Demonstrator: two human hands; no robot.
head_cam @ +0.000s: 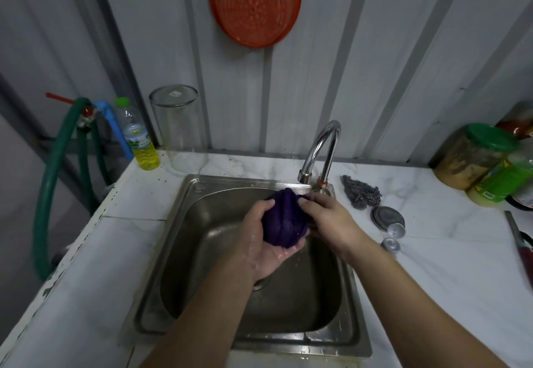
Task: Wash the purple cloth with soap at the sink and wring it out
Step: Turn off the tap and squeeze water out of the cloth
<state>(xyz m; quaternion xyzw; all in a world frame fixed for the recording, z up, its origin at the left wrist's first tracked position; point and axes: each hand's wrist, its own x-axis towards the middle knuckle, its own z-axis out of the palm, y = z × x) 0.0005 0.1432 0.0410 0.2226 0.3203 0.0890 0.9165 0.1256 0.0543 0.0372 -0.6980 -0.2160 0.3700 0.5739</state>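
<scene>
The purple cloth (284,220) is bunched into a wet ball above the steel sink (184,203), just under the spout of the chrome faucet (323,148). My left hand (259,240) cups it from below and from the left, fingers curled round it. Gripping its right side is my right hand (326,217), fingers wrapped behind the cloth. Water drips from my left palm into the basin. A bottle of yellow liquid soap (141,142) with a green cap stands on the counter at the back left.
A tall clear glass jar (180,128) stands beside the soap bottle. Right of the sink lie a steel scourer (362,190), a metal lid (386,217) and small caps. Green-lidded jars (478,157) crowd the back right. A green hose (49,188) hangs at left.
</scene>
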